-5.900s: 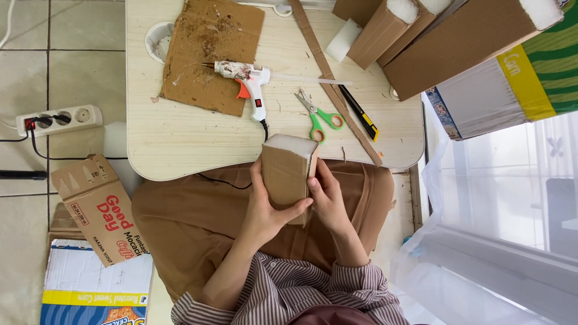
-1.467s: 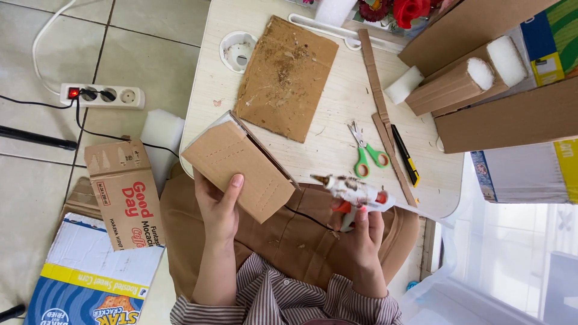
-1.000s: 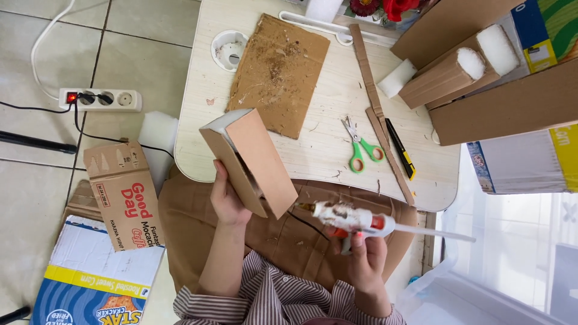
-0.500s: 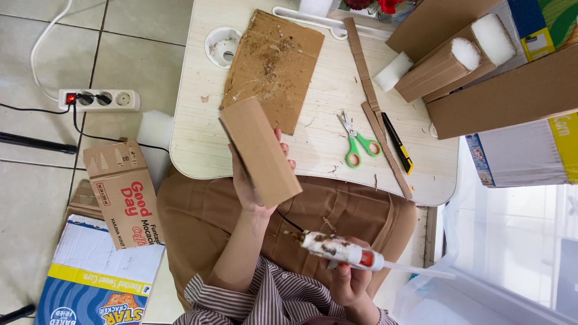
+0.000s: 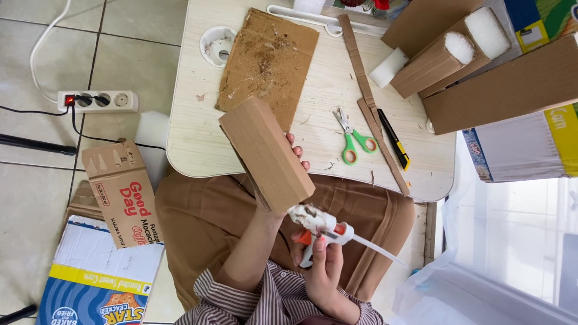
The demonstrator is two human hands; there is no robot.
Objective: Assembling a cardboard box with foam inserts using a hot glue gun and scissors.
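Tilting the cardboard box (image 5: 267,153) up in our clamped left hand (image 5: 293,157); right hand (image 5: 322,257) gripping the glue gun (image 5: 317,224), nozzle at its lower edge.

My single head camera looks straight down, close over my lap and hands, with the low table (image 5: 198,150) just beyond.

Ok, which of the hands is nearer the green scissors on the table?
Left. The left hand, holding the cardboard block, has its fingertips just beside the green scissors. The right hand holds the glue gun lower, over the lap.
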